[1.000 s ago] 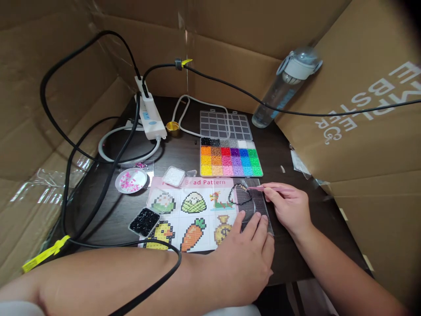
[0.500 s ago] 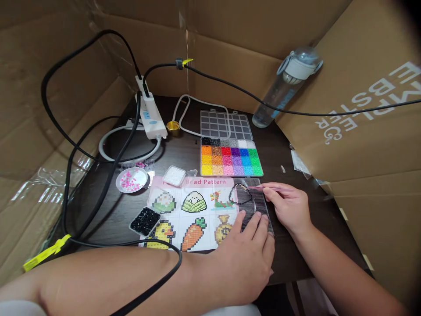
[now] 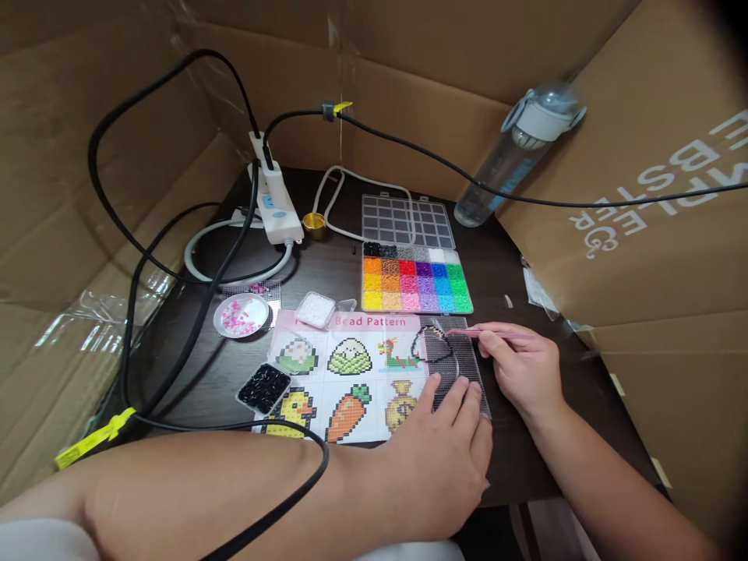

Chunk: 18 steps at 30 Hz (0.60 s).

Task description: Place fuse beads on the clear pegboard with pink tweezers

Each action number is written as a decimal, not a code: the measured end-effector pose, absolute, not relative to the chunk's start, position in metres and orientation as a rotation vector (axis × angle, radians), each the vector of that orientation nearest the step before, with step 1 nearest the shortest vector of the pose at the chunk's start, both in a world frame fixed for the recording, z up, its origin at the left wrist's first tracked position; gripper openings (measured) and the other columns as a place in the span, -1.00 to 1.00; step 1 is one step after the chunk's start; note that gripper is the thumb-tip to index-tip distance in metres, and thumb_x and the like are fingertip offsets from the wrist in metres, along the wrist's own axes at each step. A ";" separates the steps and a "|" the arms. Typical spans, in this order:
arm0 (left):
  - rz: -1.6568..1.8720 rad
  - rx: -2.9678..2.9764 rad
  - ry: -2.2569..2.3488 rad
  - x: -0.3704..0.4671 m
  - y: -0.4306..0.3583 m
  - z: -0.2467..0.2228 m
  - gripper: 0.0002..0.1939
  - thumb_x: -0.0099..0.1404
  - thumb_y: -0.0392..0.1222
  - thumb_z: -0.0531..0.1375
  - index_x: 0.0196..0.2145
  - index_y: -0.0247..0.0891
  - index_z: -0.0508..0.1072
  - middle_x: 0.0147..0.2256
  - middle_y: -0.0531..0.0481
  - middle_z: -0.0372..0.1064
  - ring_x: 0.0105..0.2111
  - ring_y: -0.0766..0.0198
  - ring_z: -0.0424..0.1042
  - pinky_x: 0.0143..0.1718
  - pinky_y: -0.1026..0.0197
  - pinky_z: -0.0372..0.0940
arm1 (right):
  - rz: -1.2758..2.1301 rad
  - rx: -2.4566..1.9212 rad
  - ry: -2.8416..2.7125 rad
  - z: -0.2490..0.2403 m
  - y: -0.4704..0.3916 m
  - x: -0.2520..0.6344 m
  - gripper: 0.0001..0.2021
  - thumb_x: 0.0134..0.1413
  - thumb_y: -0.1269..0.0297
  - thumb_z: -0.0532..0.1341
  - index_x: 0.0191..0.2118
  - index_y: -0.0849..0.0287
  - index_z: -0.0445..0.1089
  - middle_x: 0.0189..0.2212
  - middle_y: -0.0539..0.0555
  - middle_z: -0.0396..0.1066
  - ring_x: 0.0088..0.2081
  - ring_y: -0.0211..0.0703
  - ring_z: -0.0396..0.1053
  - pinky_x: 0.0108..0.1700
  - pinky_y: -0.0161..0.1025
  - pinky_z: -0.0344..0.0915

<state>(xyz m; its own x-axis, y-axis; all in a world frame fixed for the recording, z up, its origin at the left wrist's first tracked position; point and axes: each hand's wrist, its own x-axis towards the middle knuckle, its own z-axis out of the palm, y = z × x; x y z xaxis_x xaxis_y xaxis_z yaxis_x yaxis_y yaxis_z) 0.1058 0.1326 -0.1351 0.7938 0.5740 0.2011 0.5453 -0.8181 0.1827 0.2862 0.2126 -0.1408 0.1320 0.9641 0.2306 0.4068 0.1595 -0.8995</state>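
My right hand (image 3: pixel 523 362) grips pink tweezers (image 3: pixel 494 333) between thumb and fingers. Their tips point left at the beads on a clear pegboard (image 3: pixel 471 366). On that board an outline of black beads (image 3: pixel 431 360) shows, with a few pale beads near its top; whether the tips pinch a bead is too small to tell. My left hand (image 3: pixel 441 448) lies with fingers stretched over the lower part of the board and the edge of the printed bead pattern sheet (image 3: pixel 321 374).
A bead box (image 3: pixel 416 280) of many colours lies open behind the sheet. Small trays hold black beads (image 3: pixel 264 388) and white beads (image 3: pixel 315 309); a round dish (image 3: pixel 257 315) holds pink ones. A power strip (image 3: pixel 277 206), black cable (image 3: pixel 216 288) and leaning bottle (image 3: pixel 496 175) stand around.
The view has shifted slightly, so everything appears a little further right. The tweezers stay over the board, their shape showing slightly more open, and my left hand keeps its place on it.
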 end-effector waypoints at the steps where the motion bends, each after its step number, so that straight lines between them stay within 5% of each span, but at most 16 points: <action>1: 0.380 2.870 0.895 0.106 0.132 -0.136 -0.41 0.43 0.03 -0.12 0.21 -0.43 0.28 0.28 -0.39 0.14 0.29 -0.17 0.14 0.24 -0.26 0.00 | 0.713 -1.409 -1.440 -0.142 0.213 0.287 -0.87 0.07 0.24 0.34 -0.41 0.14 0.62 -0.40 0.08 0.59 -0.42 -0.19 0.52 -0.39 -0.31 0.47; 13: 0.415 2.901 0.897 0.104 0.132 -0.136 -0.41 0.43 0.02 -0.14 0.19 -0.45 0.29 0.26 -0.40 0.17 0.28 -0.18 0.14 0.22 -0.27 0.02 | 0.611 -1.235 -1.410 -0.115 0.244 0.271 -0.85 0.03 0.17 0.37 -0.35 0.14 0.58 -0.37 0.11 0.59 -0.51 -0.24 0.41 -0.46 -0.25 0.39; 18: 0.435 2.906 0.910 0.104 0.131 -0.138 -0.42 0.43 0.02 -0.14 0.18 -0.45 0.30 0.26 -0.39 0.16 0.28 -0.16 0.13 0.22 -0.26 0.02 | 0.687 -1.172 -1.489 -0.109 0.271 0.244 -0.83 0.05 0.16 0.34 -0.35 0.15 0.59 -0.37 0.11 0.60 -0.41 -0.13 0.51 -0.33 -0.16 0.50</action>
<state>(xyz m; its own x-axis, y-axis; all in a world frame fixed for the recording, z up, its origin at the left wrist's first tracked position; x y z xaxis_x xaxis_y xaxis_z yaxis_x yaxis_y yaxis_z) 0.1042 0.1305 -0.1376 0.7853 0.5675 0.2476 0.5490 -0.8231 0.1452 0.2441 0.2705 -0.1091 0.0536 0.9222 0.3830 0.3066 0.3498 -0.8852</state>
